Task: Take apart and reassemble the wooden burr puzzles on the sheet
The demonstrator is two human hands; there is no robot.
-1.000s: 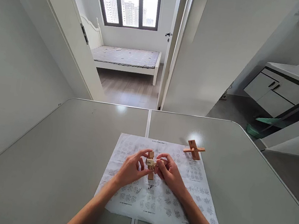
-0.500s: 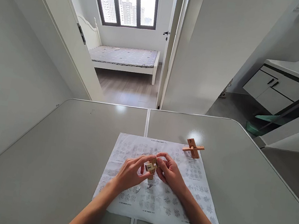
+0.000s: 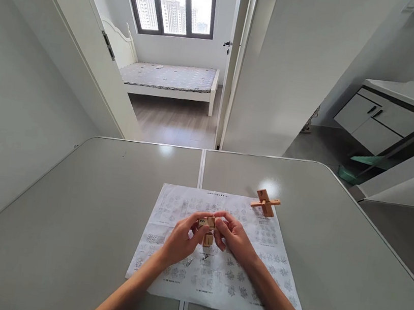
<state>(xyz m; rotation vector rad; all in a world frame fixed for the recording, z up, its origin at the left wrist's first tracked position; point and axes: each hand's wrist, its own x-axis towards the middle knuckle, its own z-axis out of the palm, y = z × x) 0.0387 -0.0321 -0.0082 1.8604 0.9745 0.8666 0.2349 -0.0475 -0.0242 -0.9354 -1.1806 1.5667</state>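
Note:
Between my two hands is a small light-wood puzzle of interlocking pieces, with a printed "3" on one block and a "1" on the lower one. My left hand pinches its left side between thumb and fingers. On the other side, my right hand has thumb and fingertips closed on its upper right part; the fingers hide some of it. Beneath lies a white instruction sheet printed with many small diagrams. A darker, reddish wooden cross-shaped puzzle rests at the sheet's upper right corner.
The sheet lies on a grey table with a pale seam down its middle. Beyond the far edge are a doorway, a bed and a window. A white cabinet stands at the right.
The light-wood puzzle has been turned in my hands: the block marked "3" now sits higher and flatter, and the end marked "1" faces me. The view has shifted slightly.

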